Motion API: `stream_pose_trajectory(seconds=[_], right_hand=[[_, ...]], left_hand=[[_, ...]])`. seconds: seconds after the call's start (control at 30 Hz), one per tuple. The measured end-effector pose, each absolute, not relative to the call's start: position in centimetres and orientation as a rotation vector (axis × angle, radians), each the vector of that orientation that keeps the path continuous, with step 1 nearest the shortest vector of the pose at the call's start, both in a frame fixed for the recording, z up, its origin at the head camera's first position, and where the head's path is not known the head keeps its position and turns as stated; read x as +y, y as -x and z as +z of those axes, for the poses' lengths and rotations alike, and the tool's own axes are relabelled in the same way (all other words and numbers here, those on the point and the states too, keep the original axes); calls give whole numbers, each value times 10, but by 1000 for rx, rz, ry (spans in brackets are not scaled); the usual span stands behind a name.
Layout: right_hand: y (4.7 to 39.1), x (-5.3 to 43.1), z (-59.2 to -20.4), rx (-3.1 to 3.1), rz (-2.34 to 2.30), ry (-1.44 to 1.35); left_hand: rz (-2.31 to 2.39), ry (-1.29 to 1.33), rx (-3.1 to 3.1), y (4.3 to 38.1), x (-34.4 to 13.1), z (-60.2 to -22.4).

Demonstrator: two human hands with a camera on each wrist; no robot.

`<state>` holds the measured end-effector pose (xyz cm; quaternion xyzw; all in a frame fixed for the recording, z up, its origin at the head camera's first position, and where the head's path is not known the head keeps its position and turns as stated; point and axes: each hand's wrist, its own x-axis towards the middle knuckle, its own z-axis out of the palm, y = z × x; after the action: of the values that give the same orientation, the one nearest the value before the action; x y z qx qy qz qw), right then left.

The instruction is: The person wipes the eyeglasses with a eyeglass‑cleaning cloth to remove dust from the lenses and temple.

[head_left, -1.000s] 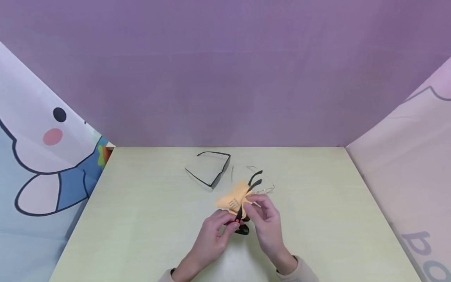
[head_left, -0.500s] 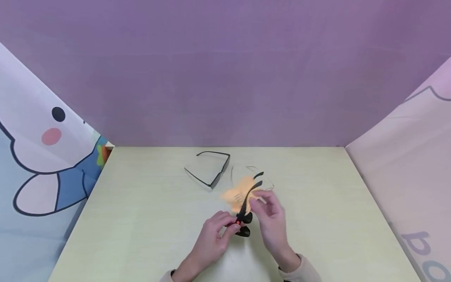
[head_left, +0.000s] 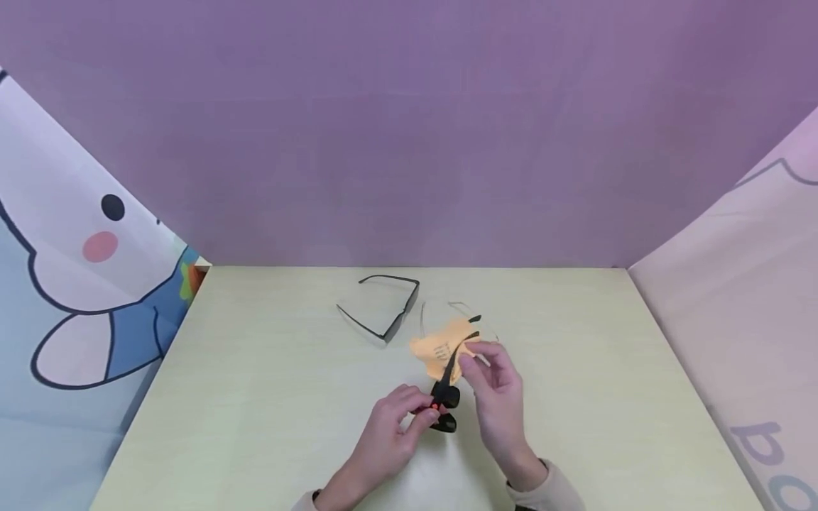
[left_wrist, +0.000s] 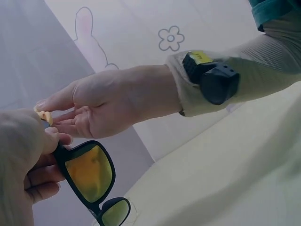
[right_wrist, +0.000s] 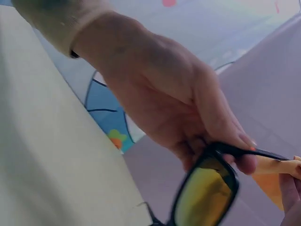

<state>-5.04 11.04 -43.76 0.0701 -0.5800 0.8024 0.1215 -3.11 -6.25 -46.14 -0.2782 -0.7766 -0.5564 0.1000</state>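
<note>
Black-framed sunglasses (head_left: pixel 450 396) with yellow-orange mirrored lenses (left_wrist: pixel 91 172) are held off the table. My left hand (head_left: pixel 386 433) pinches them at the hinge corner, by a small red mark. An orange cloth (head_left: pixel 437 349) with printed lettering is wrapped over one temple arm. My right hand (head_left: pixel 498 401) pinches the cloth around that arm, near its tip. In the right wrist view the arm runs from the left hand (right_wrist: pixel 164 89) into the cloth (right_wrist: pixel 270 183). The second arm is partly behind the cloth.
Another pair of black sunglasses (head_left: pixel 404 311) lies unfolded farther back on the pale table (head_left: pixel 255 397). Thin wire-framed glasses (head_left: pixel 422 321) rest behind the cloth, partly hidden. A purple backdrop (head_left: pixel 409 142) and printed side sheets (head_left: pixel 70 284) enclose the table.
The right hand and cloth have slid along the temple arm from near the hinge towards its tip, to the right. The left hand keeps its pinch at the hinge.
</note>
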Motion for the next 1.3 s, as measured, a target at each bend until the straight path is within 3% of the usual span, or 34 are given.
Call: stream_pose_trajectory(seconds=[0.2, 0.53, 0.87, 1.3], right_hand=[[41, 102, -448, -1771, 2355, -436], [52, 110, -438, -1674, 2333, -108], [43, 102, -449, -1776, 2315, -485], [57, 129, -448, -1771, 2152, -316]], left_hand=[[-1674, 784, -2312, 32, -64, -463], [-1637, 833, -2264, 32, -63, -462], [-1689, 795, -2290, 34, -64, -464], [-1776, 725, -2307, 34, -68, -462]])
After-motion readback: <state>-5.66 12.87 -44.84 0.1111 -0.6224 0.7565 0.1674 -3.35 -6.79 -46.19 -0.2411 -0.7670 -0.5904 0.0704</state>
